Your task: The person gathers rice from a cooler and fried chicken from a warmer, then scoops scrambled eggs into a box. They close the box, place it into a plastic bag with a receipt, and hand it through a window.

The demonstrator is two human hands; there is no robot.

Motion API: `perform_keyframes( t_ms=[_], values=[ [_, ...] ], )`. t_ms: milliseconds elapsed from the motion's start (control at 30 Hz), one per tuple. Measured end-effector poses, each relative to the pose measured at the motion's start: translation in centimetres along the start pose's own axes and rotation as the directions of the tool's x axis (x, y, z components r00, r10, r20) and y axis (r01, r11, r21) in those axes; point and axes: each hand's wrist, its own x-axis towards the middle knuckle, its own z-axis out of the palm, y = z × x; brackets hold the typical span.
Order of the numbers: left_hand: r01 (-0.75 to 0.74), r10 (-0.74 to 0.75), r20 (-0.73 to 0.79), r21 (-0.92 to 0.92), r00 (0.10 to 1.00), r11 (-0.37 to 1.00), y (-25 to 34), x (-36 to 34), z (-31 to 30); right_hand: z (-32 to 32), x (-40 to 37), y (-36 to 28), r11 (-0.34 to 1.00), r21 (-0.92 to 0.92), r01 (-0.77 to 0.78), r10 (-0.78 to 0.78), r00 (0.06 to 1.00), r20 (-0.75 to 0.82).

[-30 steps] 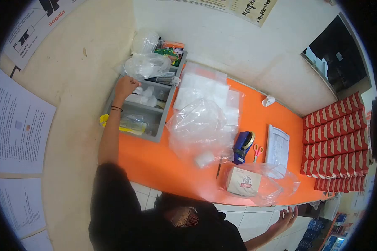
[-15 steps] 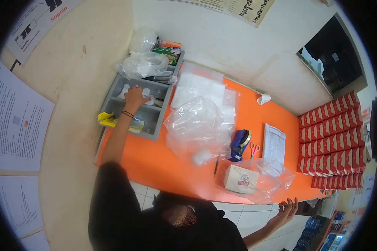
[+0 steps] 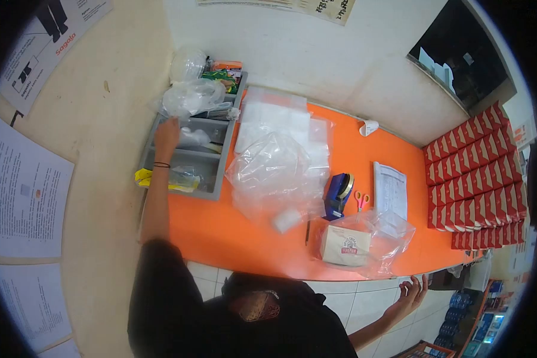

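My left hand [image 3: 167, 133] reaches down into the left part of a grey compartment tray [image 3: 219, 181], its fingers curled and mostly out of sight. What they hold, if anything, is hidden. Beside it in the same compartment lie small whitish plastic pieces [image 3: 192, 136]. My right hand [image 3: 413, 295] hangs just off the table's front edge, fingers apart and slightly bent, holding nothing. Nearest to it on the table is a clear plastic bag [image 3: 391, 253] around a cream printed box [image 3: 345, 246].
On the orange table [image 3: 232, 238] are clear plastic bags [image 3: 274, 167], a white roll [image 3: 287, 221], a blue tape dispenser [image 3: 338, 197], scissors [image 3: 361, 200], a pen [image 3: 307, 232] and papers [image 3: 391, 190]. Red boxes [image 3: 474, 173] are stacked at right; a wall stands close at left.
My left hand has shifted toward the tray's left side, and its thumb no longer sticks out. My right hand keeps nearly the same pose. The whole view has moved slightly.
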Motion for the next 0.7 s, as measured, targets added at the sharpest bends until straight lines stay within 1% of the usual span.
perform_keyframes(
  t_ms=[33, 67, 100, 133, 167, 200, 233, 267, 333, 367, 400, 433, 467, 500, 533, 567, 600, 633, 667, 700],
  values=[
    [-0.003, 0.002, -0.073, -0.024, 0.997, 1.0, -0.5, 0.3, -1.0, 0.4, -0.2, -0.7, 1.0, 0.008, 0.004, -0.004, 1.0, -0.015],
    [-0.008, 0.006, -0.075, -0.023, 0.997, 1.0, -0.6, 0.6, -2.4, 0.7, -0.3, -1.1, 1.0, 0.018, 0.01, -0.01, 1.0, -0.03],
    [0.065, -0.083, -0.125, -0.143, 0.989, 0.988, -0.7, 1.0, -3.8, 0.8, -0.2, -1.1, 1.0, 0.022, 0.01, -0.009, 0.999, -0.033],
    [0.129, -0.177, -0.164, -0.264, 0.971, 0.956, -0.6, 1.2, -5.3, 0.8, 0.1, -1.0, 0.997, -0.002, 0.076, -0.076, 0.995, -0.06],
    [0.126, -0.174, -0.169, -0.264, 0.97, 0.956, -0.3, 1.3, -6.6, 1.0, 0.1, -1.2, 0.99, -0.027, 0.141, -0.142, 0.986, -0.085],
    [0.067, -0.199, -0.156, -0.602, 0.968, 0.795, 0.1, 1.3, -7.8, 1.5, 0.1, -1.6, 0.99, -0.021, 0.14, -0.142, 0.986, -0.089],
    [-0.003, -0.213, -0.133, -0.854, 0.968, 0.52, 0.8, 1.2, -9.1, 2.4, -0.2, -2.7, 0.964, -0.136, 0.23, -0.247, 0.961, -0.124],
    [-0.011, -0.202, -0.135, -0.854, 0.97, 0.52, 2.0, 0.6, -10.9, 3.2, -0.5, -3.5, 0.917, -0.256, 0.305, -0.349, 0.925, -0.151],
    [-0.02, -0.129, -0.048, -0.977, 0.99, 0.213, 6.1, -1.7, -14.6, 4.5, -0.8, -3.0, 0.926, -0.132, 0.353, -0.364, 0.929, -0.07],
    [0.007, -0.054, 0.0, -0.99, 0.999, 0.14, 8.3, -3.1, -15.9, 5.7, -1.4, -2.7, 0.945, 0.025, 0.325, -0.325, 0.946, -0.011],
    [0.048, 0.036, 0.05, -0.997, 0.998, 0.064, 10.5, -4.8, -16.4, 7.4, -3.1, -3.6, 0.924, 0.08, 0.373, -0.38, 0.917, 0.118],
    [0.107, 0.181, 0.111, -0.994, 0.977, 0.033, 12.4, -6.9, -16.0, 9.3, -4.8, -5.5, 0.886, 0.281, 0.37, -0.446, 0.847, 0.29],
    [0.178, 0.332, 0.171, -0.984, 0.928, 0.011, 14.2, -9.3, -15.2, 10.8, -6.1, -6.6, 0.891, 0.273, 0.363, -0.453, 0.766, 0.456],
    [0.227, 0.421, 0.223, -0.973, 0.879, 0.041, 16.1, -12.3, -13.6, 12.1, -7.0, -7.4, 0.9, 0.26, 0.35, -0.434, 0.665, 0.608],
    [0.268, 0.495, 0.269, -0.961, 0.827, 0.074, 17.9, -15.6, -12.2, 13.2, -7.7, -8.3, 0.887, 0.325, 0.327, -0.458, 0.551, 0.697],
    [0.279, 0.531, 0.356, -0.934, 0.769, 0.222, 19.5, -18.6, -12.1, 14.2, -8.2, -8.2, 0.906, 0.391, 0.16, -0.415, 0.506, 0.756],
    [0.231, 0.567, 0.334, -0.941, 0.753, 0.248, 21.9, -20.8, -12.7, 14.9, -8.5, -8.1, 0.911, 0.412, 0.003, -0.357, 0.503, 0.787],
    [0.181, 0.601, 0.311, -0.946, 0.736, 0.269, 24.2, -23.0, -13.3, 15.1, -8.2, -7.5, 0.914, 0.406, 0.002, -0.348, 0.519, 0.781],
    [0.132, 0.62, 0.245, -0.966, 0.746, 0.223, 25.6, -24.2, -13.8, 15.5, -7.8, -6.4, 0.903, 0.403, -0.147, -0.275, 0.523, 0.807],
    [0.083, 0.636, 0.178, -0.981, 0.751, 0.176, 27.1, -25.4, -14.3, 15.7, -7.8, -5.4, 0.887, 0.415, -0.202, -0.263, 0.518, 0.814]
  ],
)
